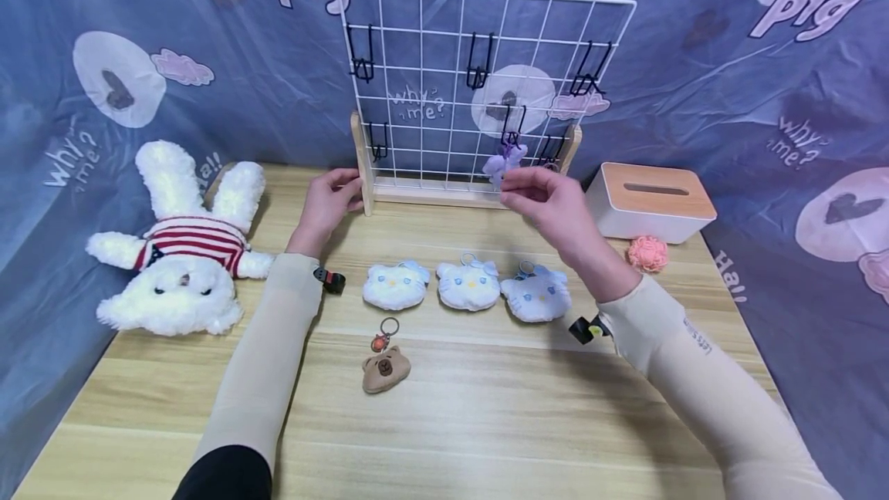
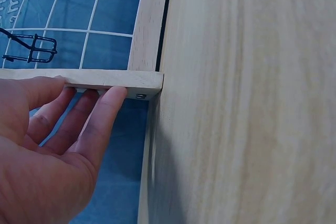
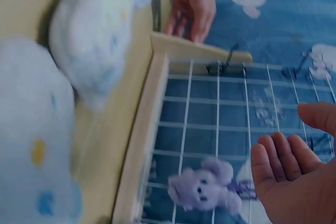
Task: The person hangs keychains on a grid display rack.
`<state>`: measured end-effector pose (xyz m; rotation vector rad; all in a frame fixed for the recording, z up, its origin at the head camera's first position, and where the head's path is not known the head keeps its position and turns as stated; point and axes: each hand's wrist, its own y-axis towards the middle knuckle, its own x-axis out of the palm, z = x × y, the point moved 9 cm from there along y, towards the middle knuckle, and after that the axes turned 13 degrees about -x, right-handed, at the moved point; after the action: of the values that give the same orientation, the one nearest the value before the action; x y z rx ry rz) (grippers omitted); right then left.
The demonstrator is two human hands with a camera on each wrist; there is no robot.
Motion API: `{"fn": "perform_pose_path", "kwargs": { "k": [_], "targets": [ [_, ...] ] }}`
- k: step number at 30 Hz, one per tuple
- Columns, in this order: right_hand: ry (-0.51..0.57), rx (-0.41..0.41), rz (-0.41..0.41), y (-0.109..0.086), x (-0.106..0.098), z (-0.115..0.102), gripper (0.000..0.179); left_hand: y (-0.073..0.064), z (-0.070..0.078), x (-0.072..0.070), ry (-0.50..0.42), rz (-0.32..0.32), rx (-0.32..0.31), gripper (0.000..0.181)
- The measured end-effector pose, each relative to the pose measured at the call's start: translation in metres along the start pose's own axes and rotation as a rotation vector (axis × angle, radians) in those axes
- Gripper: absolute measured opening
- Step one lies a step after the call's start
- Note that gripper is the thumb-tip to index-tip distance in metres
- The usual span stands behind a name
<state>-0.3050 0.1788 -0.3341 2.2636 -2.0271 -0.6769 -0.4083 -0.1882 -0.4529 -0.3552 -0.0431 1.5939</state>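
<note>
My left hand (image 1: 326, 203) (image 2: 58, 145) holds the wooden side post (image 1: 363, 164) (image 2: 113, 78) of a white wire grid rack (image 1: 434, 83), with thumb and fingertips at its outer edge. A purple plush keychain (image 1: 501, 163) (image 3: 205, 184) hangs from a black hook (image 1: 512, 126) low on the grid. Beside it is my right hand (image 1: 552, 207) (image 3: 299, 171), loosely bent with thumb and fingers apart and nothing between them. Three white cat-face plush keychains (image 1: 396, 285) lie in a row in front of the rack. Closer to me lies a brown bear-face keychain (image 1: 385, 370).
Several more black hooks (image 1: 479, 60) hang on the grid. A white plush toy (image 1: 197, 249) in a striped shirt lies at the left. On the right stand a tissue box (image 1: 653, 203) with a wooden lid and a pink flower-like ornament (image 1: 647, 253). Printed blue cloth (image 1: 264, 91) surrounds the table.
</note>
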Motion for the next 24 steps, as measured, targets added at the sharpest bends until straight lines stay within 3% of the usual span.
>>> {"fn": "perform_pose_path", "kwargs": {
  "k": [6,24],
  "targets": [
    [-0.038,0.013,-0.098,-0.015,0.024,0.003,0.037,-0.001,0.001,0.001,0.006,-0.001,-0.003,0.039],
    [0.006,0.029,-0.258,-0.047,0.081,0.009,0.033,-0.001,0.0,0.001,-0.004,-0.008,-0.004,0.039]
  ]
}}
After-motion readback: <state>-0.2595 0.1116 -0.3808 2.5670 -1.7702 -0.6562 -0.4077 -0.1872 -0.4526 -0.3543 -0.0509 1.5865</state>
